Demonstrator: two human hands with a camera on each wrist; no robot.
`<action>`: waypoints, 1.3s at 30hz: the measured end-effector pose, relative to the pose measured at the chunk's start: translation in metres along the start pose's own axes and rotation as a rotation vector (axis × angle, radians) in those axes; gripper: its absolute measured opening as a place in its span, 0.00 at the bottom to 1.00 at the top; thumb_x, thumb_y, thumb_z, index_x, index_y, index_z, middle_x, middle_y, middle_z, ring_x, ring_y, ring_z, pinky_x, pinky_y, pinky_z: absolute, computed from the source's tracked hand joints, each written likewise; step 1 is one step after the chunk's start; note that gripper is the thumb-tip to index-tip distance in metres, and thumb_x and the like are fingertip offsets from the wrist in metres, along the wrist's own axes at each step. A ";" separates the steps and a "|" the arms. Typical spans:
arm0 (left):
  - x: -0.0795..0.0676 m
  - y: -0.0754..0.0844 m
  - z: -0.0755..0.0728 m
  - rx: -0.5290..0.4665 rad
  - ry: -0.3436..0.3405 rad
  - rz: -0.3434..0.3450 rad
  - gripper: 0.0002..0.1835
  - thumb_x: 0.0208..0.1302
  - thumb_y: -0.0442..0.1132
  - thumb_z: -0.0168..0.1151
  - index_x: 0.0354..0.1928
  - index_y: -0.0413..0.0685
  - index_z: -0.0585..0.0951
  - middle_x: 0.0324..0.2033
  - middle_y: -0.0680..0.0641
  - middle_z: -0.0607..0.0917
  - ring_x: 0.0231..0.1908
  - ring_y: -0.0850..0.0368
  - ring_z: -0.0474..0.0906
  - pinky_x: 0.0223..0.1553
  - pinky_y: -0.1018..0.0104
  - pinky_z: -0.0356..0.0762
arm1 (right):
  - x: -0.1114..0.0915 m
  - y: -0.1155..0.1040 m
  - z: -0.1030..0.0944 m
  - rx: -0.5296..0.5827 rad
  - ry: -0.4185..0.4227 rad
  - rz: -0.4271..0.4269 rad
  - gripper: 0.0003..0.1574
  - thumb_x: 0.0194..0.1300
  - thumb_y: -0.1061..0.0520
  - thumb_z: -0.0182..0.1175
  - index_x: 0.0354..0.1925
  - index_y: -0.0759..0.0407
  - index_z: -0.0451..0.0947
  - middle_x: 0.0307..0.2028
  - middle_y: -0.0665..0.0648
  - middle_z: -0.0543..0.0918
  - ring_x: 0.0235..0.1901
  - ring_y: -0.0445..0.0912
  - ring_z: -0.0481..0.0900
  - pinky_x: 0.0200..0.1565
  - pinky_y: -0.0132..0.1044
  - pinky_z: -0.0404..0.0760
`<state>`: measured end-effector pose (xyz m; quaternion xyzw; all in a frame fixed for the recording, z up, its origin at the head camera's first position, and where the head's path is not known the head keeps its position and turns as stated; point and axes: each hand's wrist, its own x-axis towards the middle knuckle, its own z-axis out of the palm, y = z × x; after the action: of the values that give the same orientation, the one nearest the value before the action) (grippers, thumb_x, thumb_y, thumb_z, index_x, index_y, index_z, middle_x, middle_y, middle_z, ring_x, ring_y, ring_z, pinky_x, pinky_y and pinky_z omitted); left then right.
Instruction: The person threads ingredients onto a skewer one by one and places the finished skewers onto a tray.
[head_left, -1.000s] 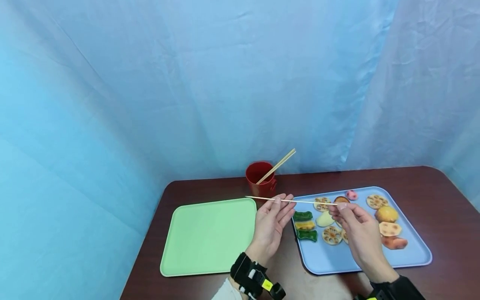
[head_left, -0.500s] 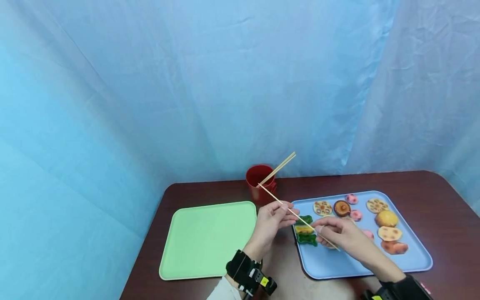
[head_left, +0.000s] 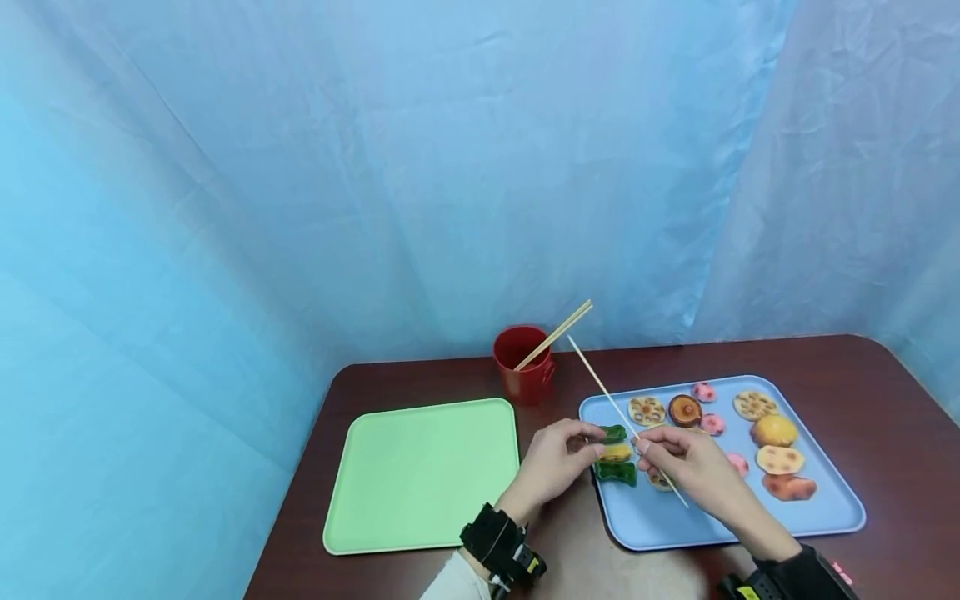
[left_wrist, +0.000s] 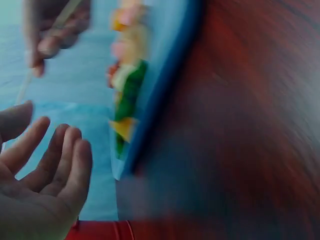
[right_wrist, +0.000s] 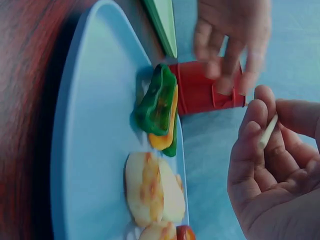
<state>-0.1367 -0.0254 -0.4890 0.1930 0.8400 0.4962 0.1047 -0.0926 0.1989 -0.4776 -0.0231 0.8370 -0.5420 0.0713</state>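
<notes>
My right hand pinches a thin wooden skewer between thumb and fingers above the blue tray. The stick slants, its far end up and to the left. In the right wrist view its near end pokes out of the curled fingers. My left hand hovers at the tray's left edge with thumb and fingers apart, holding nothing. Closest to it are a yellow pepper piece and green pepper pieces. I cannot tell whether its fingertips touch them. The left wrist view is blurred.
Lotus root slices, a mushroom, pink pieces and other food pieces lie on the blue tray. A green tray is at left. Behind stands a red cup with more sticks. A blue curtain backs the table.
The skewer, first level across the left fingers, tilted and then turned steeper. My left hand has let go of it and moved down toward the pepper pieces. The right hand keeps its grip.
</notes>
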 end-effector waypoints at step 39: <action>-0.001 -0.014 0.037 0.733 0.037 0.359 0.07 0.62 0.44 0.77 0.37 0.59 0.86 0.36 0.62 0.84 0.38 0.68 0.73 0.39 0.79 0.68 | -0.008 0.014 -0.012 -0.003 0.080 0.110 0.25 0.77 0.47 0.59 0.53 0.68 0.82 0.36 0.57 0.89 0.36 0.42 0.86 0.36 0.34 0.82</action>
<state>-0.1249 -0.0022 -0.5192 0.3519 0.9160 0.1776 -0.0745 -0.0855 0.2165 -0.4853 0.0443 0.8399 -0.5367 0.0676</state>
